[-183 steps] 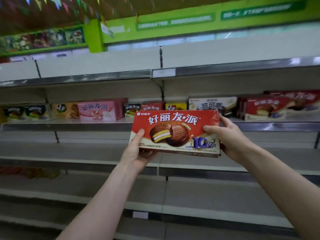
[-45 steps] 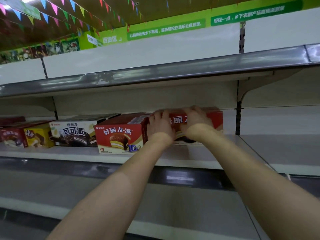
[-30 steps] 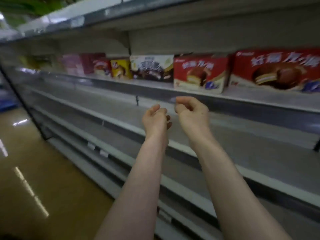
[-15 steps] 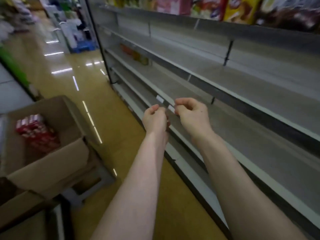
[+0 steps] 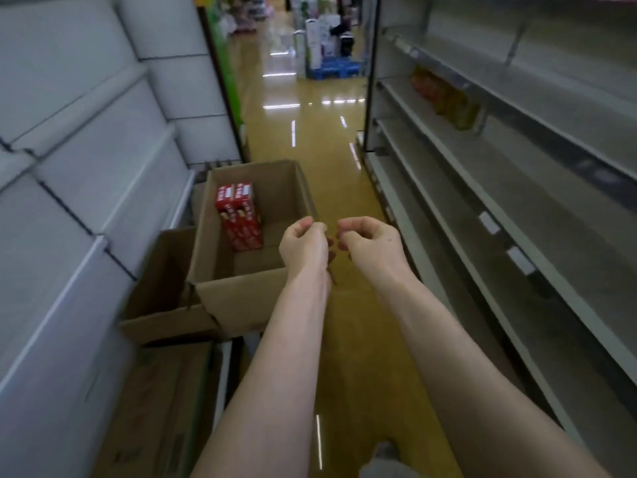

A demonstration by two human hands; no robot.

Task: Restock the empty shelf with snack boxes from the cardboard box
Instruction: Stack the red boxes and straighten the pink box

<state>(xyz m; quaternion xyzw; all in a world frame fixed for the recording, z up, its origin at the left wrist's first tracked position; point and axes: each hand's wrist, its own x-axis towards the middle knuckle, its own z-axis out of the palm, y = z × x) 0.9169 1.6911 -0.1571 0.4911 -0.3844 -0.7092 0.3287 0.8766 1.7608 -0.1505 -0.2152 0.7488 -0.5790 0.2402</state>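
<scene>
An open cardboard box (image 5: 241, 298) stands on the left of the aisle. Two red snack boxes (image 5: 239, 215) stand upright against its far left wall. My left hand (image 5: 303, 246) hovers over the box's right edge, fingers loosely curled, holding nothing. My right hand (image 5: 370, 243) floats just to its right over the floor, also loosely curled and holding nothing. The two hands almost touch. The grey shelves (image 5: 517, 188) run along the right side.
A second open carton (image 5: 165, 298) sits behind the box on the left, and another carton (image 5: 155, 408) lies below it. White shelving (image 5: 86, 167) lines the left. Orange and yellow packs (image 5: 444, 98) lie on a right shelf. Stacked goods (image 5: 327, 39) stand at the aisle's end.
I set the red snack box on the shelf and let go. My view has swung left and down to the aisle and the cardboard box; both hands kept their curled pose.
</scene>
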